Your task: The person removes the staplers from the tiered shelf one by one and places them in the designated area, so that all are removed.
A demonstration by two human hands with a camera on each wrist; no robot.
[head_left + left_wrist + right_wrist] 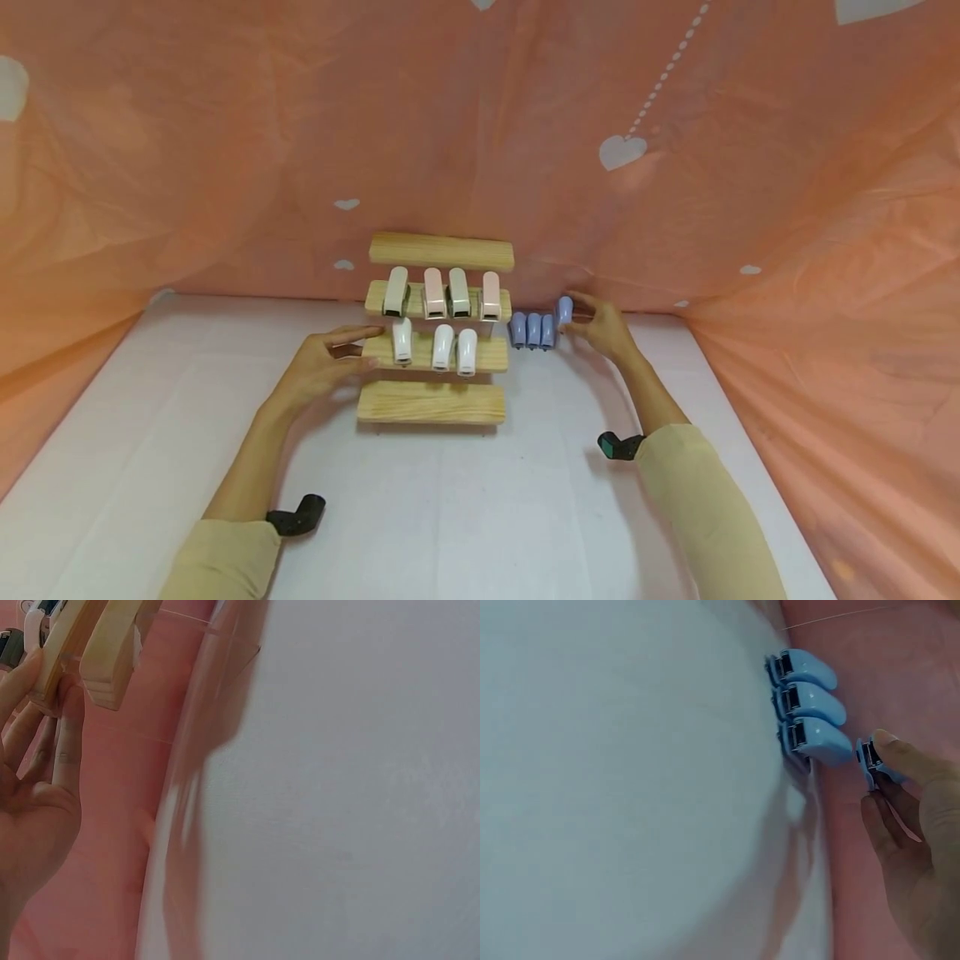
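Note:
My right hand (606, 332) pinches a small blue stapler (564, 309) between thumb and fingers. In the right wrist view that stapler (868, 755) is partly covered by the fingers. Just left of it, three more blue staplers (533, 330) stand side by side on the table. At the left end of a wooden stepped rack, my left hand (321, 368) grips a plank (493, 354), thumb on one face and fingers on the other, as the left wrist view shows. Three white staplers (443, 347) sit on this plank.
On the plank (415, 292) behind stand several pale green and pink staplers (491, 295). The rack's top plank (441, 252) and front plank (431, 403) are bare. A white cloth covers the table (450, 517); an orange-pink curtain (450, 125) hangs behind and at both sides.

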